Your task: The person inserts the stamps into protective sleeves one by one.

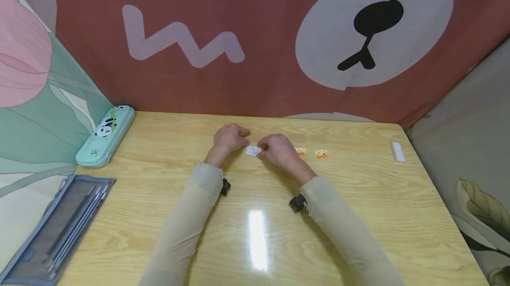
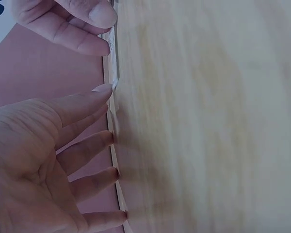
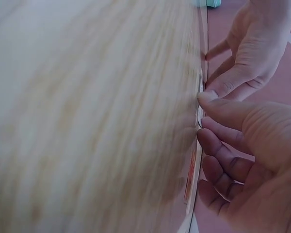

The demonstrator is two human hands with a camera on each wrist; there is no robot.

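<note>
A small white printed card (image 1: 253, 150) lies near the far side of the table, between my two hands. My right hand (image 1: 279, 149) pinches its right end between thumb and forefinger, the other fingers curled. At its left end, my left hand (image 1: 229, 138) touches it with the tip of the thumb (image 2: 94, 94). The rest of the left fingers are spread, tips down on the wood in the left wrist view. An orange-and-yellow card (image 1: 301, 151) shows partly behind the right hand, and a similar card (image 1: 321, 154) lies farther right.
A mint panda pencil case (image 1: 106, 137) stands at the back left. A blue-edged mesh pouch (image 1: 59, 228) with several slim sticks lies at the front left. A white block (image 1: 397, 152) rests near the right edge. A red-brown cloth (image 1: 207, 86) hangs behind the table (image 1: 370, 215).
</note>
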